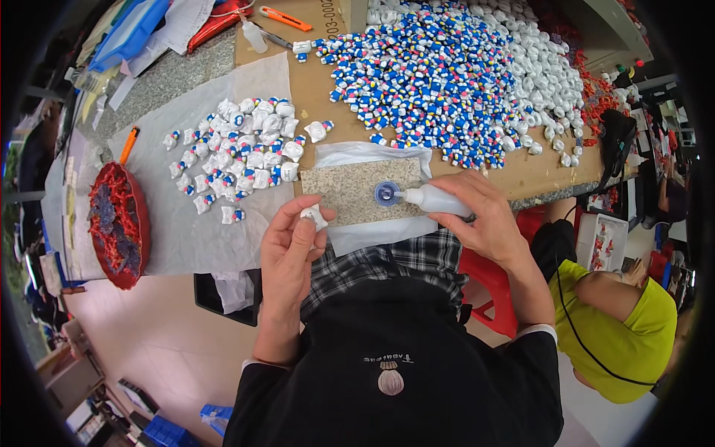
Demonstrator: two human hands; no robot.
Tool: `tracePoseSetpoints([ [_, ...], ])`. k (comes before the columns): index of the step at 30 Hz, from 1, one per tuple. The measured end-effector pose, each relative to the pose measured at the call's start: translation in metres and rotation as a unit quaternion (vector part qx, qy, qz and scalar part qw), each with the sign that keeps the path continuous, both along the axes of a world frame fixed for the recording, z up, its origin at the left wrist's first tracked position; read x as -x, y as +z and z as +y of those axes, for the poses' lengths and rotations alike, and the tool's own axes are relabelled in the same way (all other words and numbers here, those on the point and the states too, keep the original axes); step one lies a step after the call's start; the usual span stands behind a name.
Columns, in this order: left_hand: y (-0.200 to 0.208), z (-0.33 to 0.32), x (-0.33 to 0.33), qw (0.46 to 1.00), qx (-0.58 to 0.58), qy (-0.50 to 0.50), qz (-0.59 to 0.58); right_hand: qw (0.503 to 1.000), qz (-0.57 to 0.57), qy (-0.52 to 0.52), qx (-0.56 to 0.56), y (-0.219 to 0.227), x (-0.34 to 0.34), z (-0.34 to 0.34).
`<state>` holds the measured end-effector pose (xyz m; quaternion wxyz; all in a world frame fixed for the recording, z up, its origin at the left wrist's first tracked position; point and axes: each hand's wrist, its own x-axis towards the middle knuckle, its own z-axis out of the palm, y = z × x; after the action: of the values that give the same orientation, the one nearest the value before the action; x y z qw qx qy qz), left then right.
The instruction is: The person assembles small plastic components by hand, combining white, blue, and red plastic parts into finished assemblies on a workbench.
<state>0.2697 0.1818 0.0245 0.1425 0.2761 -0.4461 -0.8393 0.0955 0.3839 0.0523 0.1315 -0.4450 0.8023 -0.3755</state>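
Observation:
My left hand (293, 242) pinches a small white figurine piece (314, 217) between thumb and fingers, just off the left edge of a speckled stone slab (350, 182). In my right hand (484, 216) is a white squeeze bottle (441, 200), lying nearly level. Its nozzle points left and meets or overhangs a small round blue-rimmed cup (386, 194) on the slab; whether they touch I cannot tell. Under the slab lies white sheeting (380, 240). To the left, many white figurines with blue parts (253, 141) are spread on a pale sheet (175, 242).
A large heap of small blue-and-white pieces (424, 82) covers the far table, with plain white pieces (547, 82) to its right. A red bowl (141, 253) of red and purple bits stands left. An orange cutter (285, 18) lies far. A person in a yellow-green shirt (618, 343) sits right.

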Motion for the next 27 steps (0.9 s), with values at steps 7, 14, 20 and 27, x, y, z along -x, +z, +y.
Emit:
tracePoseSetpoints([
  [7, -0.002, 0.005, -0.004, 0.999, 0.04, -0.007, -0.026, 0.983, 0.173, 0.038, -0.049, 0.0, 0.003, -0.002],
  [14, -0.003, 0.001, -0.005, 0.999, 0.041, -0.015, -0.025, 0.978, 0.193, 0.047, -0.069, 0.009, 0.001, -0.008],
  [20, -0.002, -0.001, -0.005, 0.999, 0.032, -0.022, -0.034, 0.978, 0.187, 0.045, -0.08, 0.011, -0.001, -0.011],
  [27, -0.001, 0.002, -0.003, 1.0, 0.01, -0.008, -0.026, 0.979, 0.182, 0.043, -0.081, 0.013, -0.001, -0.012],
])
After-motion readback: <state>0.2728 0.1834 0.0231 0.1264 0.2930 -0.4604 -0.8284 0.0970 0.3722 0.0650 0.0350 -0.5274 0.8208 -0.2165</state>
